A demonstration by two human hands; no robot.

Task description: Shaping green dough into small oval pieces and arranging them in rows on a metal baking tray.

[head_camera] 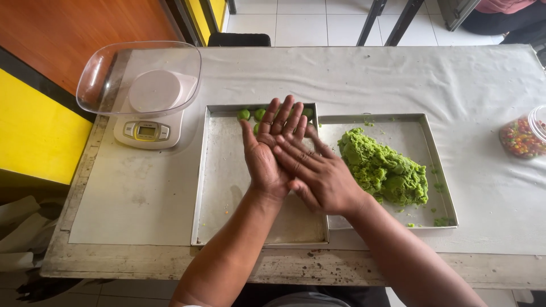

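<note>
My left hand (pixel 268 149) lies palm up over a metal tray (pixel 219 187), fingers straight. My right hand (pixel 315 170) is pressed flat across its palm, fingers pointing left; whatever lies between the two palms is hidden. Several small green dough balls (pixel 250 114) sit in a row at the far edge of that tray, partly hidden behind my fingers. A big lump of green dough (pixel 382 169) lies in a second metal tray (pixel 438 165) just right of my hands.
A white kitchen scale (pixel 147 128) carrying a clear plastic bowl (pixel 139 77) stands at the left. A clear jar of coloured candies (pixel 523 136) is at the right edge. White cloth (pixel 369 74) covers the table. Chair legs and a seated person show beyond.
</note>
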